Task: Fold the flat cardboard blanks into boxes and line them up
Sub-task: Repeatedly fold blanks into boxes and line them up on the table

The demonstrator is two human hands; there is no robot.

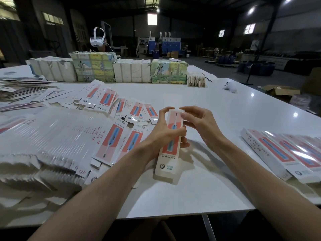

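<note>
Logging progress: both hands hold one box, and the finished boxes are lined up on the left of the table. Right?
Wrong side: the head view shows the finished boxes lined up on the right of the table. The left hand and right hand do hold one box.

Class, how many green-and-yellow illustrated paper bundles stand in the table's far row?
2. The left illustrated bundle stands second from left; the right illustrated bundle fourth, a white wrapped bundle between them. More may hide behind.

Left hand (pixel 165 131) grips the long box (pixel 171 145) mid-length, near end resting on the white table (pixel 217 105). Right hand (pixel 198 122) pinches its far end. Flat blanks (pixel 111 141) left; finished boxes (pixel 278 152) right.
</note>
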